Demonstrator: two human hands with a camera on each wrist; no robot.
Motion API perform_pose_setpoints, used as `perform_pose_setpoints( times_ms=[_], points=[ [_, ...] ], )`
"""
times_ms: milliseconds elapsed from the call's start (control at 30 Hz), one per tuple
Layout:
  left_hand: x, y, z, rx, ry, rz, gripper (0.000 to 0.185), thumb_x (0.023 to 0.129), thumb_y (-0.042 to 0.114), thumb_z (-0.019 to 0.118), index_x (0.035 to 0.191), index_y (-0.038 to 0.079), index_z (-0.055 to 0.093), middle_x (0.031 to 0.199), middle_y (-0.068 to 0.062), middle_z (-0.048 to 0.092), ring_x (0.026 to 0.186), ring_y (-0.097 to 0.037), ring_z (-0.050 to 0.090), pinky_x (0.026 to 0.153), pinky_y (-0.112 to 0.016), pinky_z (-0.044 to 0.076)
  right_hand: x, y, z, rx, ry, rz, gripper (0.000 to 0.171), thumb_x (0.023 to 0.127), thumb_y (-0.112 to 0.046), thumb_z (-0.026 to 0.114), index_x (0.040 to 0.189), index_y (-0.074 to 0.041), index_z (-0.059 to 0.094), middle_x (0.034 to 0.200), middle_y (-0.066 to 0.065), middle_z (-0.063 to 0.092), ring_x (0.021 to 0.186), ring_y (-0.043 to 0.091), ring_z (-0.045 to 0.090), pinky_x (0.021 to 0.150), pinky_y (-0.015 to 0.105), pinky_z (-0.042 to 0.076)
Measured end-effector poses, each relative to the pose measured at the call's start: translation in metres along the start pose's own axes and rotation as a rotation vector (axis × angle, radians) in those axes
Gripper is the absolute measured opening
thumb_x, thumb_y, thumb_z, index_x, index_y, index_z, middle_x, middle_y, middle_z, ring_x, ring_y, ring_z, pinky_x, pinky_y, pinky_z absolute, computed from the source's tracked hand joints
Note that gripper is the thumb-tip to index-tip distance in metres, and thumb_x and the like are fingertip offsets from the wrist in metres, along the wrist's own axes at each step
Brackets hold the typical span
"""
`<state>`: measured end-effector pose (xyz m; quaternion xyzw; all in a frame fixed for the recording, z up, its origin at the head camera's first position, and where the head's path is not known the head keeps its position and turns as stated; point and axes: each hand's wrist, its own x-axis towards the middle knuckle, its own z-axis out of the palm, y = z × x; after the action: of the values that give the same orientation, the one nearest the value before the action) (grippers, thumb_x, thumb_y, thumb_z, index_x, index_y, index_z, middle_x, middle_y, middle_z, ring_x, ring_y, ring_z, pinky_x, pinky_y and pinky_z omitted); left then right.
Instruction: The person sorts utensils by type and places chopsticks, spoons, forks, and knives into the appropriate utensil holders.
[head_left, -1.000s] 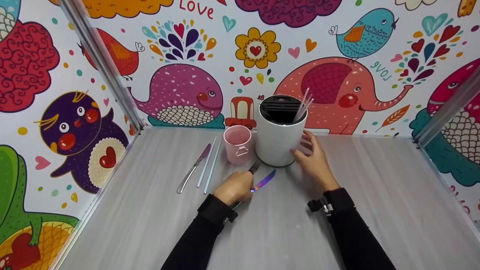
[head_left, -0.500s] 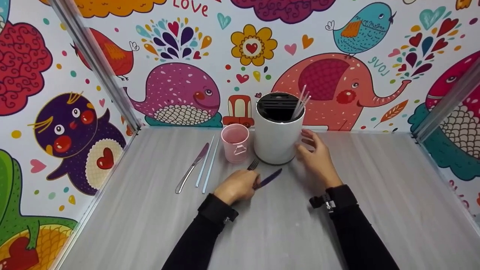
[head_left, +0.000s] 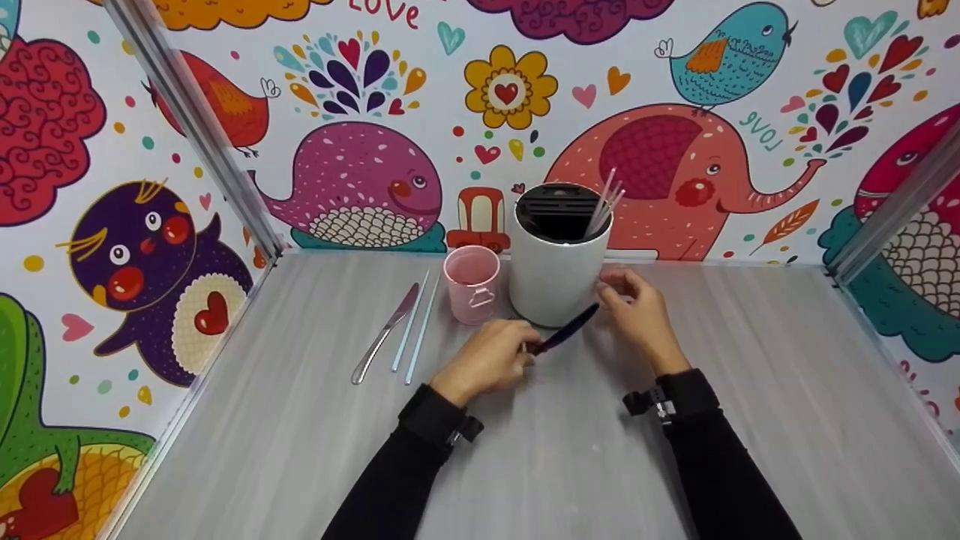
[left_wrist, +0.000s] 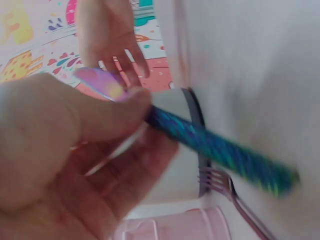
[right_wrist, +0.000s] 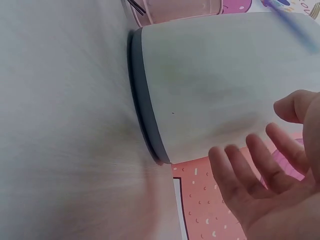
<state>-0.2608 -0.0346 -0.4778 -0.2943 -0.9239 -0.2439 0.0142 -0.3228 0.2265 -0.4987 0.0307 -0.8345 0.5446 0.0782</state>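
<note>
The knife (head_left: 564, 334) I held was a slim table knife with an iridescent finish: in the head view it read as dark blue-purple, while my left wrist camera showed it (left_wrist: 220, 150) shimmering teal and blue along its length, with a pink-violet sheen where it passed under my thumb. It was lifted off the grey table (head_left: 300, 450) and pointed up and to the right, its far tip close in front of the white holder (head_left: 556, 277), near the holder's lower right side. My left hand (head_left: 487, 364) pinched the near end of it between thumb and curled fingers, knuckles up, the black sleeve running back toward me. My right hand (head_left: 637, 319) hung just beside the holder on its right, fingers loosely spread and gripping nothing; from the right wrist camera the fingertips (right_wrist: 250, 165) stood a little apart from the white wall (right_wrist: 215, 80), not touching it. The holder was a tall white cylinder with a grey foot ring and a black slotted top, with pale sticks (head_left: 606, 202) leaning out of it. A fork (left_wrist: 225, 187) lay on the table by the holder's base. A pink cup (head_left: 471, 285) stood just left of the holder, and farther left a silver knife (head_left: 384, 334) lay beside two pale chopsticks (head_left: 416, 326).
</note>
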Motion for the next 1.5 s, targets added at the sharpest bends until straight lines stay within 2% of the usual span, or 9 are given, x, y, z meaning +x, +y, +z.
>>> perform_pose_setpoints(
  times_ms=[133,233,433,567,700,867,1033,1300,1500],
  points=[
    [0.003,0.002,-0.008,-0.199,0.094,0.074,0.015,0.089,0.019,0.075,0.103,0.02,0.078,0.087,0.011,0.07,0.079,-0.004,0.062,0.072,-0.019,0.052,-0.002,0.001,0.001,0.081,-0.048,0.018,0.036,0.097,-0.038,0.063,0.115,-0.007,0.067,0.104,0.014,0.067,0.097,0.034,0.066,0.078,0.034,0.06],
    [0.004,0.006,-0.017,-0.298,0.176,0.116,0.013,0.088,0.017,0.076,0.1,0.02,0.079,0.088,0.009,0.072,0.078,-0.003,0.064,0.071,-0.017,0.054,-0.005,-0.001,0.001,0.08,-0.086,0.007,0.037,0.096,-0.04,0.063,0.111,-0.007,0.069,0.097,0.019,0.068,0.094,0.039,0.068,0.079,0.043,0.06],
    [-0.001,0.013,-0.043,-0.428,0.335,0.143,0.018,0.09,0.017,0.074,0.107,0.016,0.079,0.094,0.007,0.073,0.082,-0.005,0.066,0.074,-0.02,0.056,-0.009,-0.009,0.006,0.001,-0.155,-0.064,0.035,0.096,-0.045,0.062,0.107,-0.014,0.072,0.088,0.012,0.072,0.084,0.029,0.07,0.079,0.045,0.059],
    [-0.007,0.011,-0.06,-0.486,0.461,0.164,0.016,0.09,0.018,0.073,0.105,0.013,0.079,0.095,0.004,0.073,0.084,-0.008,0.067,0.077,-0.023,0.058,-0.012,-0.02,0.014,0.016,-0.228,-0.104,0.033,0.096,-0.041,0.064,0.107,-0.011,0.073,0.088,0.013,0.073,0.082,0.028,0.071,0.077,0.043,0.06],
    [-0.013,0.007,-0.075,-0.472,0.564,0.152,0.013,0.09,0.019,0.073,0.101,0.014,0.079,0.094,0.004,0.074,0.083,-0.009,0.066,0.075,-0.024,0.058,-0.017,-0.031,0.027,0.05,-0.279,-0.128,0.03,0.096,-0.033,0.066,0.106,-0.006,0.073,0.09,0.014,0.074,0.083,0.029,0.072,0.076,0.042,0.06],
    [-0.022,0.013,-0.096,-0.502,0.656,0.119,0.013,0.089,0.01,0.073,0.1,0.008,0.079,0.096,-0.007,0.075,0.087,-0.017,0.071,0.079,-0.028,0.06,-0.023,-0.04,0.049,-0.011,-0.25,-0.156,0.022,0.093,-0.027,0.07,0.108,-0.012,0.074,0.098,0.003,0.075,0.087,0.021,0.071,0.077,0.032,0.058],
    [-0.03,0.02,-0.112,-0.49,0.743,0.106,0.012,0.088,0.004,0.073,0.098,0.003,0.078,0.097,-0.015,0.075,0.088,-0.021,0.073,0.078,-0.031,0.061,-0.028,-0.048,0.068,-0.027,-0.228,-0.179,0.032,0.092,-0.02,0.07,0.121,-0.008,0.069,0.115,0.008,0.073,0.102,0.02,0.071,0.088,0.034,0.058],
    [-0.021,-0.012,-0.105,-0.408,0.861,0.081,0.009,0.087,0.012,0.076,0.095,0.012,0.08,0.091,0.0,0.074,0.081,-0.01,0.069,0.076,-0.023,0.058,-0.029,-0.061,0.098,0.042,-0.184,-0.213,0.052,0.088,-0.012,0.073,0.135,0.003,0.057,0.132,0.02,0.063,0.119,0.038,0.064,0.101,0.048,0.052],
    [-0.02,-0.029,-0.104,-0.402,0.933,0.044,0.014,0.087,0.008,0.074,0.1,0.007,0.079,0.095,-0.007,0.076,0.087,-0.018,0.073,0.08,-0.025,0.059,-0.028,-0.063,0.122,-0.082,-0.184,-0.197,0.069,0.086,-0.02,0.076,0.145,0.0,0.046,0.142,0.02,0.055,0.128,0.036,0.058,0.105,0.046,0.049]
  ],
)
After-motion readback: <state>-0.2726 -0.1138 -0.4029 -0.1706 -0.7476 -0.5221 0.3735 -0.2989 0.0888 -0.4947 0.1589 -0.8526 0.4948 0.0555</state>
